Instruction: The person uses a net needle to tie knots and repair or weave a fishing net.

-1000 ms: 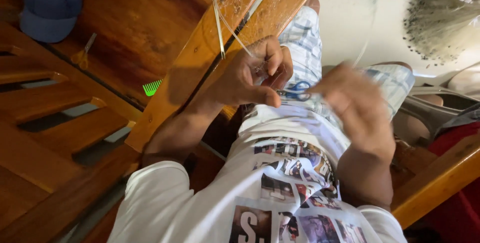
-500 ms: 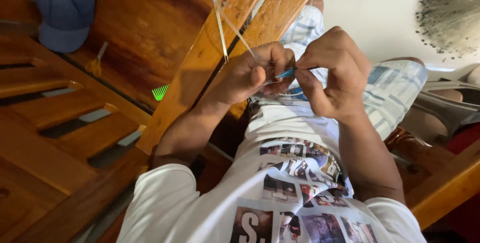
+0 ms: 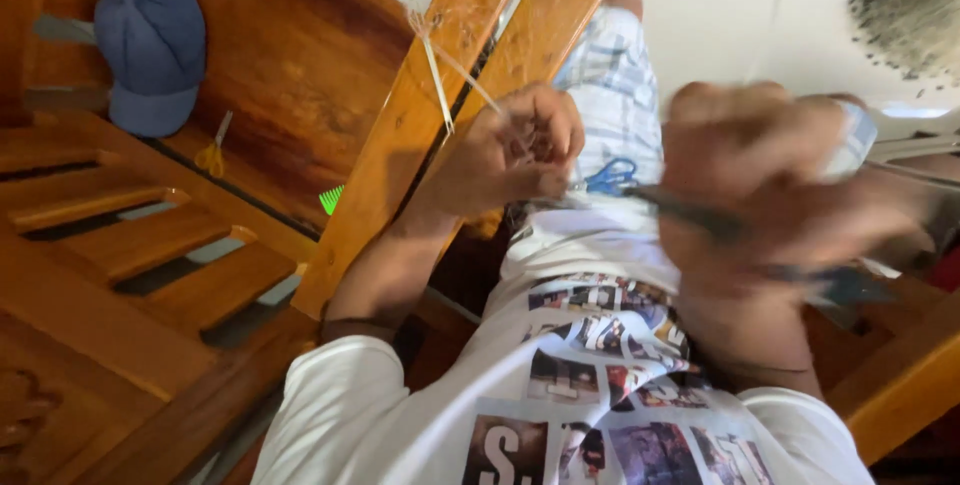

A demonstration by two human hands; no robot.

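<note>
Nearest the camera, the blurred right hand [image 3: 765,170] is closed in a fist around a thin dark tool [image 3: 700,217] above the white printed shirt [image 3: 560,375]. The left hand [image 3: 515,150] pinches pale thin strands [image 3: 445,70] between curled fingers against the slanted light wooden beam [image 3: 420,115]. Blue-handled scissors [image 3: 610,177] lie on the lap. Farther off, a blue cap [image 3: 150,40] rests on the dark wooden bench [image 3: 290,55].

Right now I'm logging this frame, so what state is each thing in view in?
left hand: closed, pinching pale strands
pale strands: knotted at the wooden beam, running to the left hand
wooden beam: slanted, bare
right hand: motion-blurred, grip unclear
blue-handled scissors: lying on the lap
blue cap: resting on the wooden seat
yellow-handled scissors: lying on the wood
</note>
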